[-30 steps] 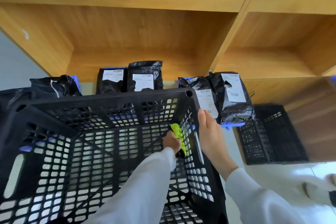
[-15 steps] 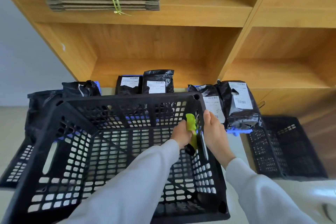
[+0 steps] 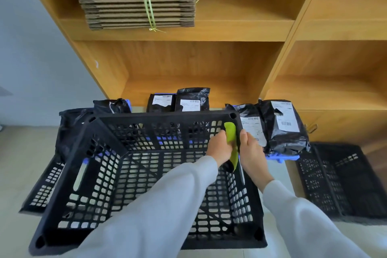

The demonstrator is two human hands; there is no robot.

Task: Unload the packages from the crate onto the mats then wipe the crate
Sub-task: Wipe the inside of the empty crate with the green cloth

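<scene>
1. One black crate [image 3: 117, 165] stands on the floor, holding no packages.
2. Six black packages [image 3: 282, 125] lie beyond its far rim, on blue mats [image 3: 281, 158].
3. The left hand [image 3: 219, 148] grips one green cloth [image 3: 231, 138] inside the crate's far right corner.
4. The right hand [image 3: 252, 151] lies flat and relaxed on the right wall's outside.

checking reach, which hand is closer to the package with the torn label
Right. The right hand rests on the crate wall just beside the package; the left hand is inside the crate.

Black lattice crate [image 3: 117, 153], lime-green cloth [image 3: 231, 135], black packages [image 3: 284, 128] bearing white labels.
</scene>
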